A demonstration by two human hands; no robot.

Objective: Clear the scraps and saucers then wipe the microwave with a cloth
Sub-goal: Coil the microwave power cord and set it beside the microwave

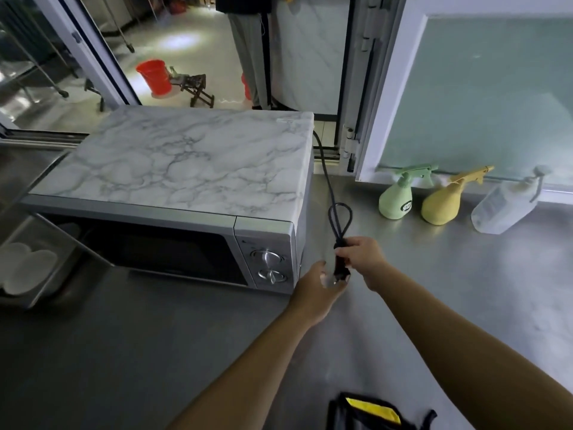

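Observation:
A silver microwave (186,193) with a marble-patterned top stands on the steel counter (465,290). Its door (46,252) hangs open to the left, and white saucers (28,268) show beside it. A black power cord (339,225) runs from the microwave's back right corner and is folded into a loop. My right hand (361,259) grips the bundled cord just right of the microwave's dials. Just below it, my left hand (316,290) holds the plug end, fingers curled near it. No cloth is in view.
Three spray bottles lean at the window sill: green (398,200), yellow (443,203), clear (505,209). A black and yellow pouch (372,411) lies at the counter's near edge. Beyond the window, a red bucket (155,76), a stool and a standing person's legs (248,54).

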